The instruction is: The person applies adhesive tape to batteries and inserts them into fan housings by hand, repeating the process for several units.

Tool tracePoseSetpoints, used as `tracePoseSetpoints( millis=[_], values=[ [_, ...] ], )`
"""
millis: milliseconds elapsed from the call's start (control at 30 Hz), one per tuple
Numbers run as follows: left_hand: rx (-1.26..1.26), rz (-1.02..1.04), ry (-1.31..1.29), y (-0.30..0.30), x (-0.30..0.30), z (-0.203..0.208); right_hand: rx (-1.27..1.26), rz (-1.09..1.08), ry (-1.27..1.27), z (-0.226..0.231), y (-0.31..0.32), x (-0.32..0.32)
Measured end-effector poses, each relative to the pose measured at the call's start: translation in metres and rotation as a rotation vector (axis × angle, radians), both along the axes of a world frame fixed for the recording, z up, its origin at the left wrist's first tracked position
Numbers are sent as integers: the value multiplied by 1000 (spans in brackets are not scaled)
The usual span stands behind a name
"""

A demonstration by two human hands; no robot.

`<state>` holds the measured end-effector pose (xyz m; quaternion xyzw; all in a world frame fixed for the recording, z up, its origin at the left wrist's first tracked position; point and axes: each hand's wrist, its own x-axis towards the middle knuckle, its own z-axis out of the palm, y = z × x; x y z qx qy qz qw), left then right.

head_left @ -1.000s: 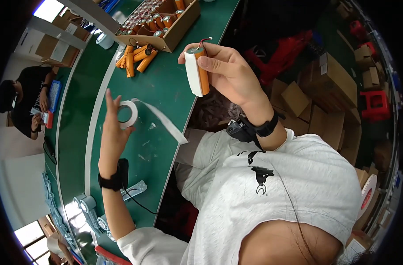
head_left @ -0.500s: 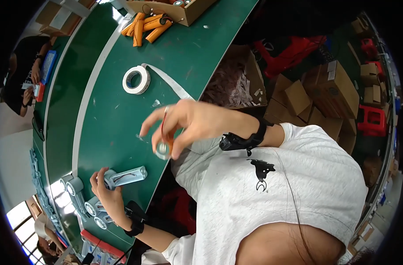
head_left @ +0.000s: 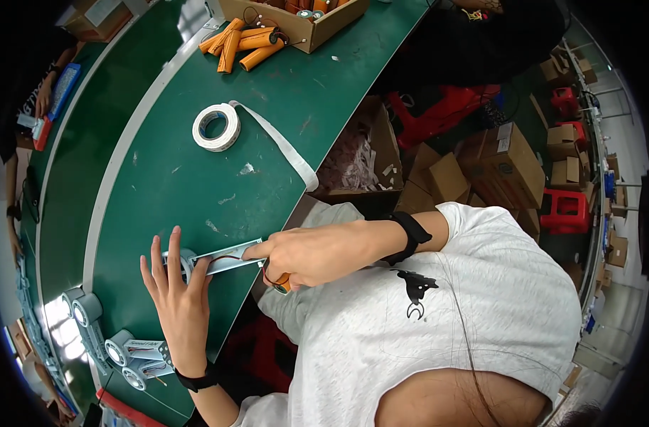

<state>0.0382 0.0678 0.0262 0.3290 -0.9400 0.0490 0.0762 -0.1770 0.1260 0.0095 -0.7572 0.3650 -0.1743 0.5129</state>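
Observation:
A pale blue handheld fan housing (head_left: pixel 228 262) lies at the table's near edge, its handle open lengthwise with a dark wire inside. My left hand (head_left: pixel 175 292) grips the round head end, fingers spread around it and thumb by the handle's base. My right hand (head_left: pixel 310 252) points its index finger into the far end of the handle. Curled under that hand's other fingers is an orange cylindrical battery (head_left: pixel 282 283) with a thin red wire, mostly hidden by the hand.
A white tape roll (head_left: pixel 216 128) lies on the green table (head_left: pixel 196 178), its strip reaching the edge. Orange batteries (head_left: pixel 242 44) are piled beside a cardboard box (head_left: pixel 317 32). More fan housings (head_left: pixel 129 349) stand at lower left. A scrap-filled carton (head_left: pixel 353 160) sits beside the table.
My right hand has come down with the battery from above the table edge to the fan handle. The left hand's fingers have spread over the fan head, and the housing has shifted up slightly.

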Motion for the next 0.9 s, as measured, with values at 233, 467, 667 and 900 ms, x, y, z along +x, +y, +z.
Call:
tracePoseSetpoints(
  millis=[233,467,667,900],
  values=[
    [330,84,269,-2,9,-2,171,89,-45,0,-9,-9],
    [405,177,457,6,5,-5,274,-465,-751,17,-30,-11],
    [329,168,425,7,4,-9,-371,-338,-341,8,-30,6],
    [337,204,422,7,2,-9,-686,-226,-216,-3,-36,21]
  ],
)
